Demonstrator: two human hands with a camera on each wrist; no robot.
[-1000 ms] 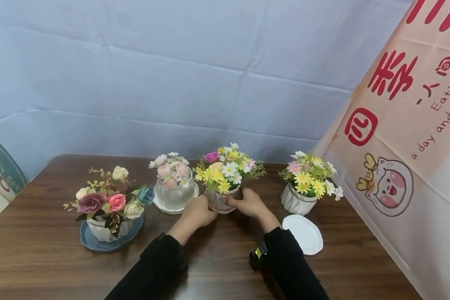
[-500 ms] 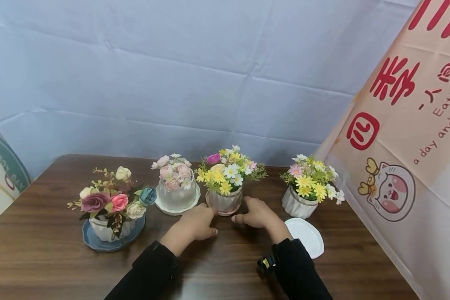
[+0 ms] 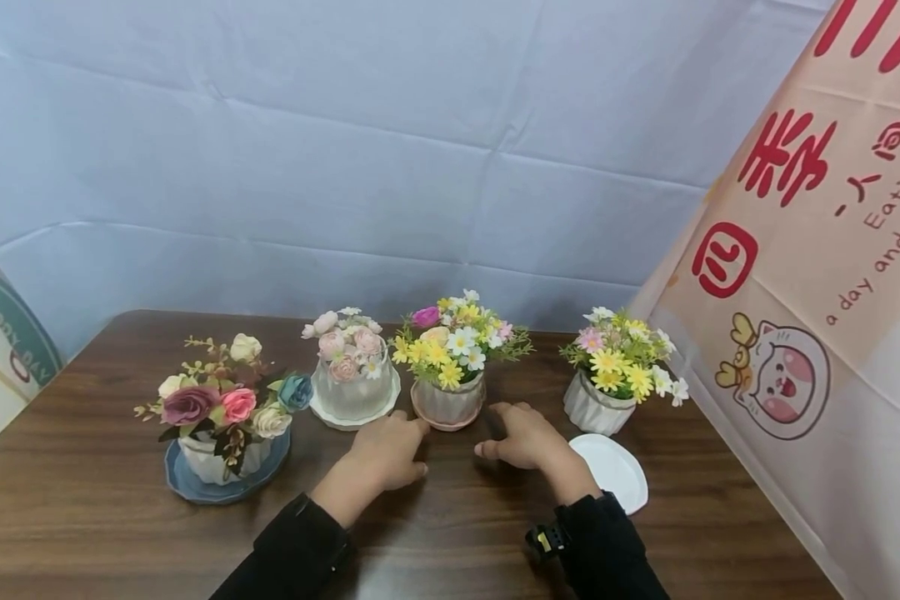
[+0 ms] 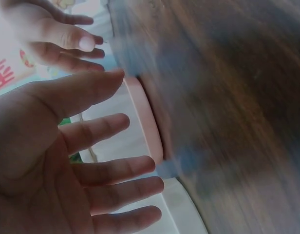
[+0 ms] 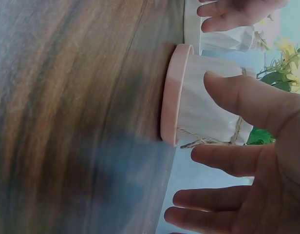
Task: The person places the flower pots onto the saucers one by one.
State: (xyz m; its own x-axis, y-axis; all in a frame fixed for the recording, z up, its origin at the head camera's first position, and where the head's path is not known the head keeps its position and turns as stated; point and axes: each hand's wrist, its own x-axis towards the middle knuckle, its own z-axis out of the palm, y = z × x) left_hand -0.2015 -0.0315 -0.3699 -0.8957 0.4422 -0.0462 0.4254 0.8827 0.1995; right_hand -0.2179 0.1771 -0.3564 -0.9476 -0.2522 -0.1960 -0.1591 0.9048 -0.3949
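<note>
A white flowerpot [image 3: 450,403] of yellow, white and magenta artificial flowers stands upright on a pink saucer [image 3: 446,426] at the table's middle. In the right wrist view, twine circles the same flowerpot [image 5: 213,95]. Just left of and nearer than the saucer is my left hand [image 3: 387,452], its fingers spread and holding nothing. My right hand [image 3: 527,437] hovers on the other side, apart from the pot, fingers relaxed with nothing in them. Behind my left hand, a pot of pale pink flowers [image 3: 354,392] stands on a white scalloped saucer [image 3: 332,419].
At left, a pot of mixed roses [image 3: 217,458] sits on a blue saucer [image 3: 187,490]. A ribbed pot with yellow flowers [image 3: 597,408] stands on the wooden table [image 3: 435,542] at right. Nearer lies a bare white saucer [image 3: 613,471], beside my right sleeve. A printed cloth [image 3: 780,333] hangs along the right edge.
Both hands have let go of the middle pot and drawn back toward me, moving apart from it. The pot stays standing on its pink saucer.
</note>
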